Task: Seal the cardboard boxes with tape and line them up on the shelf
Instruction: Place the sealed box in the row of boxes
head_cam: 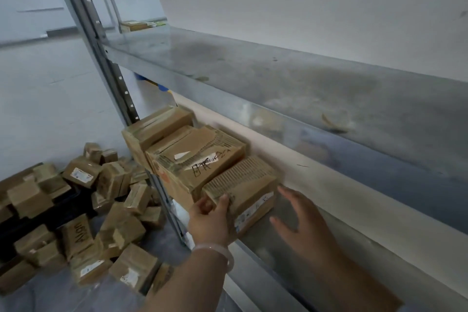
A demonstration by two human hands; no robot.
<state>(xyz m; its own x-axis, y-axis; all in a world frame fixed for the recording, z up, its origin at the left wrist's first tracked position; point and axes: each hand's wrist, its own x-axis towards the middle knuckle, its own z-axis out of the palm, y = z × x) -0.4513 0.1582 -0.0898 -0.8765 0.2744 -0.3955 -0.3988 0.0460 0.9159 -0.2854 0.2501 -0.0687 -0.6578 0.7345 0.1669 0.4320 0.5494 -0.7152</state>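
Head view, left to right.

Loose pile of small cardboard boxes (83, 210) is lying on the floor at far left, some resting on a black tray (22, 230). Several are showing white labels.

Perforated shelf post (101, 40) is standing between the pile and the shelving.

Row of taped boxes (192, 152) is sitting on the lower shelf (263, 238), starting at the post and running toward the camera, sides touching. 1 is carrying handwritten marks and a torn label.

Left hand (210, 220), white bracelet (215, 251) on the wrist, is gripping the nearest cardboard box (243, 185) at its front left corner: thumb lying on top, fingers curled at the corner. This box is resting on the lower shelf, touching the end of the row.

Right hand (301, 223) is hovering just right of that box, fingers spread and holding nothing. Motion blur; contact with the box cannot be judged.

Upper shelf (278, 78), grey metal, is carrying 1 brown scrap (331, 121) near its front edge.
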